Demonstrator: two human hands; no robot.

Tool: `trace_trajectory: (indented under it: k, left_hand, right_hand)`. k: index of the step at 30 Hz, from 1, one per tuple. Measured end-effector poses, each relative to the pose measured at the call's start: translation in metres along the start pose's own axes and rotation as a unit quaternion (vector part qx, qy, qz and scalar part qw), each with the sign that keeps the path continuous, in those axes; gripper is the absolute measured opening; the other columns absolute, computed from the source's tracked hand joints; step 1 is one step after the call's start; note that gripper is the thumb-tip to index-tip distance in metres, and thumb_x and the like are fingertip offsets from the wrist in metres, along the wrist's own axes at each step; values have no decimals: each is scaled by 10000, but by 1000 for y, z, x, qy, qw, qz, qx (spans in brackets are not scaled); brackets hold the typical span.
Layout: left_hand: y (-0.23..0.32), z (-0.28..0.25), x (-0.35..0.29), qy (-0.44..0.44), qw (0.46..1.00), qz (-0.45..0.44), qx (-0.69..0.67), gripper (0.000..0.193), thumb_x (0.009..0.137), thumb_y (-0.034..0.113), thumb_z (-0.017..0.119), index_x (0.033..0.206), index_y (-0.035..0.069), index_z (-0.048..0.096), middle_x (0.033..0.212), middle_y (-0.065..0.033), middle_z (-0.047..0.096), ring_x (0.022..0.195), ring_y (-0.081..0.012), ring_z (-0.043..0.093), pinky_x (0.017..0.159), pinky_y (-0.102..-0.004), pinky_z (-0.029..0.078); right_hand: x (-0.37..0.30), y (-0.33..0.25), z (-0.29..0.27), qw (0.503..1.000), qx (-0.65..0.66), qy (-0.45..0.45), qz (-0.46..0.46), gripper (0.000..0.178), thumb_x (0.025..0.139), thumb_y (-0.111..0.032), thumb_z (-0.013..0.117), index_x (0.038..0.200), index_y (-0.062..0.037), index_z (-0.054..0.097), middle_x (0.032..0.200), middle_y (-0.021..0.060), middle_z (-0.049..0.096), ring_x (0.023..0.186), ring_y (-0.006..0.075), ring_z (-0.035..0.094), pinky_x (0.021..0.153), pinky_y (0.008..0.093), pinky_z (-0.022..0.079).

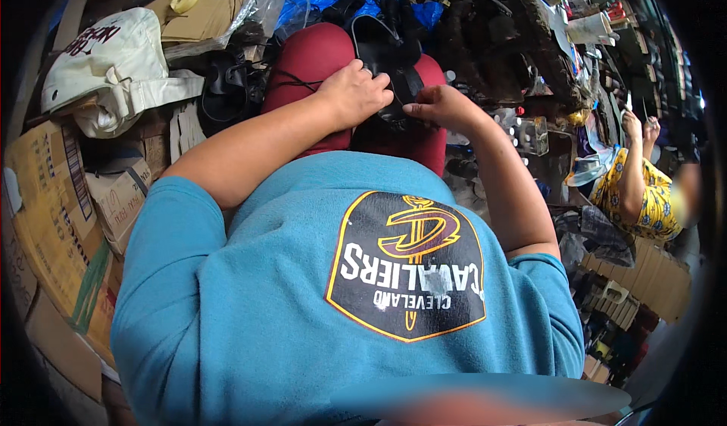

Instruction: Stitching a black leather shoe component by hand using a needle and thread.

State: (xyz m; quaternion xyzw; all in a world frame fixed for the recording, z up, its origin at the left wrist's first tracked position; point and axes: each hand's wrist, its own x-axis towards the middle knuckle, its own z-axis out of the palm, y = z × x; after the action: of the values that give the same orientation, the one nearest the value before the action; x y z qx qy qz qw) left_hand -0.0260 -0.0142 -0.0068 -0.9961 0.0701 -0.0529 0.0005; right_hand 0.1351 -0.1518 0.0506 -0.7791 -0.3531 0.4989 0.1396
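Across my lap, between my red-trousered thighs, lies a black leather-like item (405, 84) with a curved, light-edged opening at its far end; its exact kind is unclear. My left hand (354, 96) is closed over its left side, fingers curled down and pinched together. A thin dark cord (297, 81) trails from near that hand over my left thigh. Opposite it, my right hand (447, 109) pinches thumb against fingers at the item's near right edge. Whatever is between the fingertips of either hand is too small to make out.
To the left are a white cap (113, 78), a black bag-like item (227, 89) and cardboard boxes (60, 221). A tape roll (185, 0) rests on cardboard at the far left. Small bottles (507, 127) stand on the right, where another person in a yellow patterned top (640, 195) sits.
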Motion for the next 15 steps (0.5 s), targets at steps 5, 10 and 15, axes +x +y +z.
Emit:
trace_trajectory:
  k: [5, 10, 15]
  left_hand:
    - [2, -9, 4, 15, 995, -84, -42, 200, 715, 193, 656, 890, 143, 574, 900, -45, 543, 792, -205, 629, 720, -376, 440]
    - [17, -16, -1, 32, 990, 9, -139, 338, 674, 257, 726, 932, 127, 552, 908, -65, 546, 758, -238, 624, 709, -382, 445]
    - [24, -15, 2, 84, 982, 60, -160, 270, 730, 293, 695, 899, 140, 549, 826, -50, 566, 728, -225, 634, 641, -352, 467]
  right_hand:
    - [-22, 21, 25, 991, 117, 53, 24, 237, 834, -244, 683, 807, -16, 624, 641, 5, 581, 570, 87, 526, 532, 233, 415]
    - [-25, 33, 4, 985, 156, 66, -15, 142, 848, -190, 650, 862, -50, 625, 684, -33, 571, 605, 54, 483, 544, 219, 378]
    - [-19, 19, -2, 995, 71, 69, -3, 192, 828, -222, 677, 841, -45, 605, 682, -38, 548, 636, 58, 503, 571, 224, 398]
